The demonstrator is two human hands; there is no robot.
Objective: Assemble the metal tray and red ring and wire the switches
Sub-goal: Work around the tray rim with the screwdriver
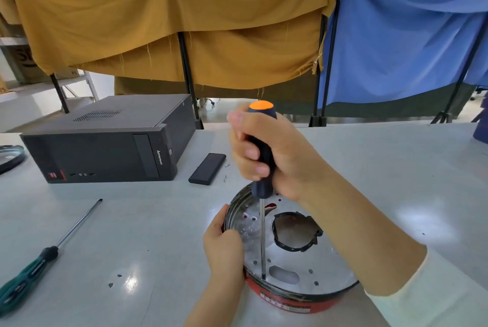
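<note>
**A:** What fills the scene, biggest things first?

**B:** A pale grey table runs across the view, with mustard and blue cloths hung behind it. On its left rear lies a black computer case on its side, a flat black slab just beside it.

**A:** And the task's piece?

**B:** Near the front edge, centre-right, sits the round metal tray, face up, seated in the red ring that shows along its near rim.

**A:** The hands?

**B:** The right hand wraps all fingers round the black, orange-capped screwdriver. Its long axis stands nearly upright, tip pointing down onto the tray near the front rim. The left hand curls over the tray's left rim, gripping it.

**A:** Anything smaller?

**B:** A green-handled screwdriver lies on the left, shaft pointing away and rightward.
</note>
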